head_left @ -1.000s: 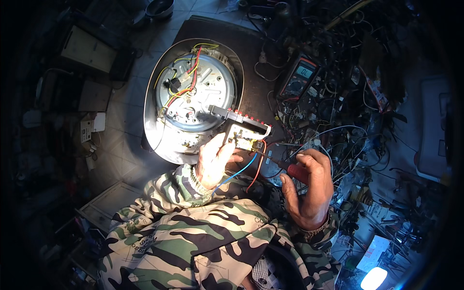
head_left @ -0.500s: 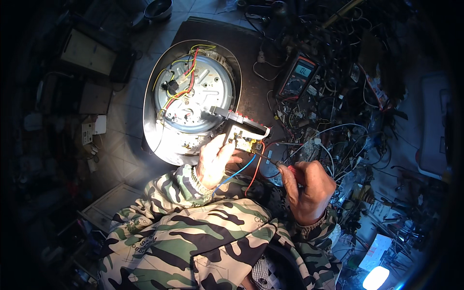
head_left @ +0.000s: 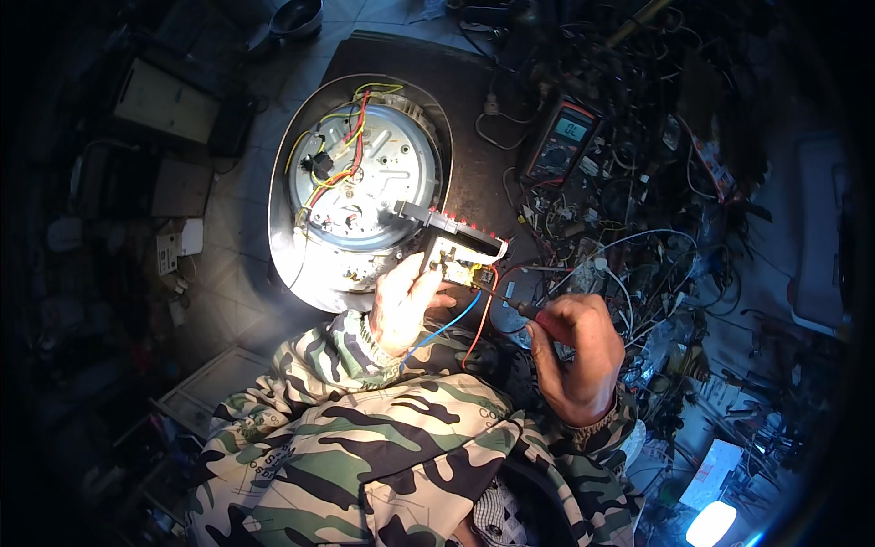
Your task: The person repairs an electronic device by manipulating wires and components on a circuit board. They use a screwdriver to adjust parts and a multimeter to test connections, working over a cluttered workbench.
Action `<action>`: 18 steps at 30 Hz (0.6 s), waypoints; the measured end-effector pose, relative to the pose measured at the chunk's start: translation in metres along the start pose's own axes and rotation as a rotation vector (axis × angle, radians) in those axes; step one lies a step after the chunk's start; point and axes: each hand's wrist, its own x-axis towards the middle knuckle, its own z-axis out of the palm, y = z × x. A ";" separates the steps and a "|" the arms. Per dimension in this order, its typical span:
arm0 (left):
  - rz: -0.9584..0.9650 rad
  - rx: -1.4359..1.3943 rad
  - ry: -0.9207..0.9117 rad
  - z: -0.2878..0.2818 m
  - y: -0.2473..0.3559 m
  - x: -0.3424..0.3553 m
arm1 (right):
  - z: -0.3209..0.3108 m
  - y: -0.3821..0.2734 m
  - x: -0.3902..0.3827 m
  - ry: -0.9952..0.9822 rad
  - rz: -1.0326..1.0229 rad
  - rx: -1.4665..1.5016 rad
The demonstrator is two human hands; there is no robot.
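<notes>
My left hand (head_left: pixel 399 305) is closed on the near side of a circuit board (head_left: pixel 451 253) in a dark frame with a row of red points along one edge. A blue wire (head_left: pixel 444 334) and a red wire (head_left: pixel 479 333) hang from the board. Closed around the red handle of a screwdriver (head_left: pixel 553 325) is my right hand (head_left: pixel 579 360); the thin dark shaft reaches to the board's yellow corner, and whether the tip touches is too small to tell. Beyond my left hand lies an opened oval appliance housing (head_left: pixel 280 205), with a round metal base (head_left: pixel 401 169) and red, yellow and black wires inside.
The housing rests on a dark tabletop (head_left: pixel 474 173). A multimeter (head_left: pixel 562 141) with a lit screen lies to the right, among tangled cables (head_left: pixel 629 246) and small parts. At the lower right a lamp (head_left: pixel 711 524) glows. A bowl (head_left: pixel 297 18) stands at the far left.
My right hand has shifted slightly left and its grip on the screwdriver has turned, showing more of the red handle. My left hand and the board stay nearly in place.
</notes>
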 end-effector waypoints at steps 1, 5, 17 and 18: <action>-0.001 -0.007 -0.007 0.000 0.000 0.000 | -0.005 0.000 -0.003 -0.096 -0.005 -0.046; 0.016 0.005 -0.008 0.000 0.004 0.002 | -0.003 -0.001 -0.009 -0.019 0.059 -0.041; 0.023 0.030 -0.012 0.000 0.002 0.000 | 0.006 0.003 -0.007 0.061 -0.019 0.039; 0.017 0.014 -0.022 0.000 0.002 -0.001 | 0.005 0.004 -0.010 0.036 -0.021 0.054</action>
